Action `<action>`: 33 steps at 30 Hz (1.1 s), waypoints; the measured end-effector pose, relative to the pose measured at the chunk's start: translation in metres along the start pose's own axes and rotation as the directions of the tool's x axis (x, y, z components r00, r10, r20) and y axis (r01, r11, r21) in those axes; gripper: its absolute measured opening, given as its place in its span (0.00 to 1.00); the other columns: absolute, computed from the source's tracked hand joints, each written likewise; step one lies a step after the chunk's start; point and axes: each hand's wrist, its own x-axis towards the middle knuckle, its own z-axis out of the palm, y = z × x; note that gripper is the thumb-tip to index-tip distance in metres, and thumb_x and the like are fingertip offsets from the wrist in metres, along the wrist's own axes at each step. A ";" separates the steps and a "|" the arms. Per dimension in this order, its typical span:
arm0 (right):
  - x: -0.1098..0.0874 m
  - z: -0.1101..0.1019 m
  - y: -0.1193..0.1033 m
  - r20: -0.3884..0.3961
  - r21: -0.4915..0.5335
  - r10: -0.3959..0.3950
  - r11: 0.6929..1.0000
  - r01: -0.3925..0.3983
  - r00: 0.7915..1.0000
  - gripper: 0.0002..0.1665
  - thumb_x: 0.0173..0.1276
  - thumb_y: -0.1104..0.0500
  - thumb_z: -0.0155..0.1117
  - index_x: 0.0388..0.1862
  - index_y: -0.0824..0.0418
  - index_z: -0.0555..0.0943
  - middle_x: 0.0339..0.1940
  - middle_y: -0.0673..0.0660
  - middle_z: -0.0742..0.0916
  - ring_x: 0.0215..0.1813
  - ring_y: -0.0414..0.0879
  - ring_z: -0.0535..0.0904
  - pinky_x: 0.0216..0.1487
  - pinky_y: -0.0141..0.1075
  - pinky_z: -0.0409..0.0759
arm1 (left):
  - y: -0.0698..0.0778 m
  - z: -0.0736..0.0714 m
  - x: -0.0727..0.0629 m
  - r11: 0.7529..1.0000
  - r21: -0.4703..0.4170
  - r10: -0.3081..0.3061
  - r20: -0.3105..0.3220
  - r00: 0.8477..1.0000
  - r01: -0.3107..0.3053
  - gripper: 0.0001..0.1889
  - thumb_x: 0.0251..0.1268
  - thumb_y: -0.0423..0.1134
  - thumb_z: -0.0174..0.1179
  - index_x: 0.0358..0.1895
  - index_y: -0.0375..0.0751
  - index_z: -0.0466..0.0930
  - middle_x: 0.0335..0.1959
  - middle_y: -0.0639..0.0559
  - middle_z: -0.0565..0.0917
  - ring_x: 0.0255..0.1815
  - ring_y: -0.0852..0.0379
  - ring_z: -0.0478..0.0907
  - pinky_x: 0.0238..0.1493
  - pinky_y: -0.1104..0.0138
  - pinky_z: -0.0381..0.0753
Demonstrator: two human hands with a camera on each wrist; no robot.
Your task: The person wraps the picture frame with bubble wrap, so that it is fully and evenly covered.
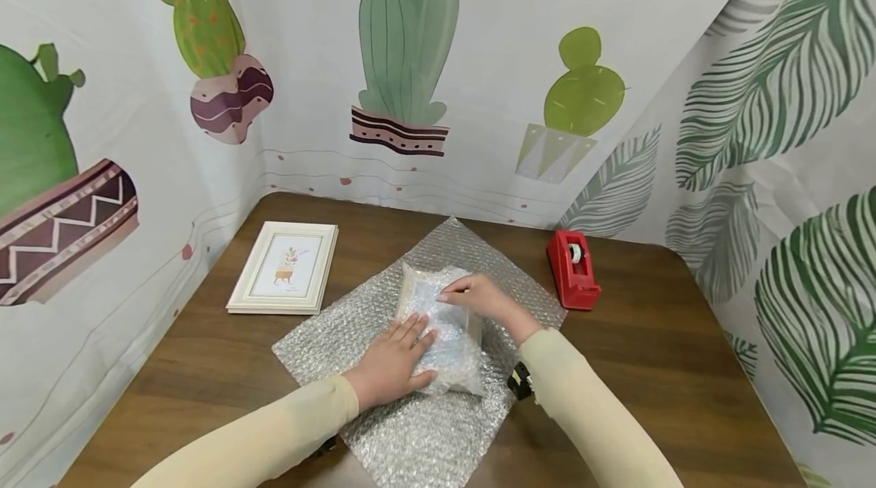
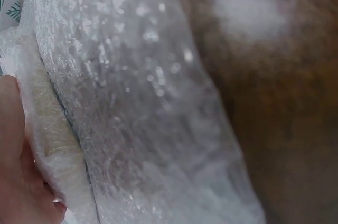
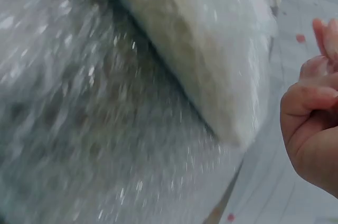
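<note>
A flat rectangular parcel in clear bubble wrap (image 1: 448, 351), its cream edges showing through, lies on a larger bubble wrap sheet (image 1: 342, 343). My left hand (image 1: 393, 362) rests palm down on the parcel's left side with fingers spread. Over the parcel's upper part is my right hand (image 1: 479, 296), thumb and fingertips drawn together close to the wrap. Its fingers look curled in the right wrist view, beside the parcel's corner (image 3: 227, 123); I cannot tell whether something small is pinched there. In the left wrist view, my left fingers lie along the parcel's edge (image 2: 53, 113).
To the left on the brown wooden table (image 1: 650, 374) lies a cream picture frame (image 1: 282, 267) with a plant drawing. A red tape dispenser (image 1: 573, 271) with a tape roll stands at the right. Behind the table hangs a cactus-print cloth (image 1: 493, 93).
</note>
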 end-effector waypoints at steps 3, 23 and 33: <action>0.012 0.012 -0.004 0.039 -0.051 -0.024 0.998 0.026 0.999 0.15 0.71 0.55 0.68 0.46 0.65 0.90 0.48 0.62 0.92 0.51 0.51 0.88 0.57 0.41 0.85 | -0.001 0.000 -0.001 1.000 0.003 0.011 -0.007 1.000 -0.011 0.35 0.76 0.60 0.52 0.77 0.41 0.67 0.81 0.39 0.64 0.83 0.42 0.60 0.80 0.49 0.65; 0.044 0.036 -0.006 0.184 -0.112 -0.019 0.993 0.040 0.983 0.13 0.70 0.56 0.70 0.35 0.66 0.90 0.23 0.48 0.86 0.28 0.36 0.70 0.32 0.25 0.70 | -0.001 0.005 -0.005 0.999 0.042 -0.019 -0.042 0.999 0.021 0.35 0.75 0.64 0.50 0.77 0.50 0.67 0.80 0.47 0.67 0.85 0.36 0.51 0.79 0.36 0.57; 0.045 0.038 -0.007 0.172 -0.176 -0.021 0.983 0.052 0.985 0.13 0.69 0.57 0.70 0.31 0.67 0.89 0.19 0.44 0.80 0.26 0.36 0.67 0.29 0.24 0.66 | -0.012 0.000 0.001 0.998 0.022 0.058 -0.036 0.998 -0.057 0.35 0.72 0.66 0.53 0.75 0.50 0.71 0.78 0.45 0.70 0.80 0.29 0.59 0.71 0.33 0.69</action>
